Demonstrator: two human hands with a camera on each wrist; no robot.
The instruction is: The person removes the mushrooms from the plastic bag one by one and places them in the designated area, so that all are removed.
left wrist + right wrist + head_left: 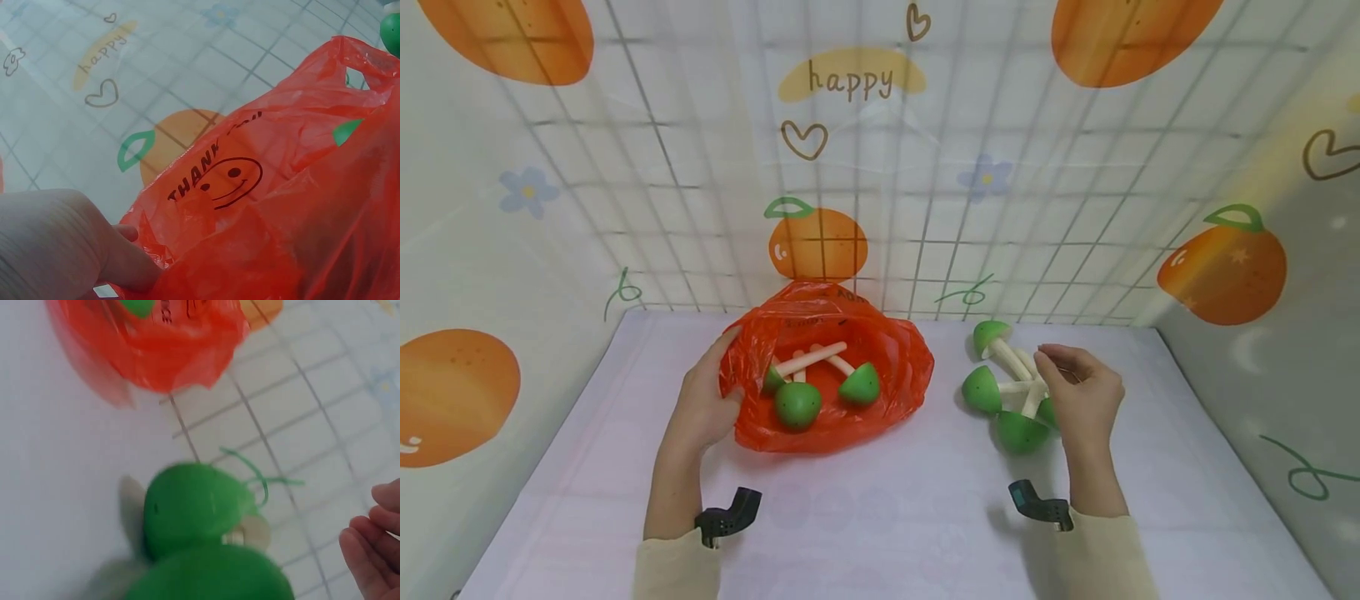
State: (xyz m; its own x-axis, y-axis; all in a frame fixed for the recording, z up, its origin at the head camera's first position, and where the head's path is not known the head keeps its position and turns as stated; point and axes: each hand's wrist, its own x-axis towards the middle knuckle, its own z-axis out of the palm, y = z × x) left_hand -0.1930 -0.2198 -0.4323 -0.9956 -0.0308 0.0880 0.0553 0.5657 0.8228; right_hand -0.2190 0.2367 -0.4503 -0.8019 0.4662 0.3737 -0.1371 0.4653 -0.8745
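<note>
Here's my head feed: the left grip (703, 404) is holding the left edge of the red plastic bag (910, 367), some fingers lost to me behind crumpled film. The bag's mouth gapes, and there inside lie the bagged mushrooms (797, 406), three green caps in sight, pale stems crossing one another.

Over to the right, well apart from the bag, sits the loose pile of mushrooms (1021, 433) on the pale table (880, 525): four green caps I can make out, stems bunched toward the middle. And right beside it, the right grip (1086, 400)! Fingers loosely bent, a gap between thumb and fingertips on my right wrist feed, nothing pinched. It's in my way, though, covering part of the rightmost cap from above.

On that wrist feed, blurry, two caps loom large, one overlapping the other, with the bag at upper left. On the left wrist feed the plastic swallows most of the lower right, and I'm reading THANK beside a printed smiley face (230, 182).

Around all this, a backdrop (880, 179) with grid lines and oranges rises behind the table. Black devices sit at both wrists, left (727, 515) and right (1040, 506), just ahead of beige sleeves (677, 571).
</note>
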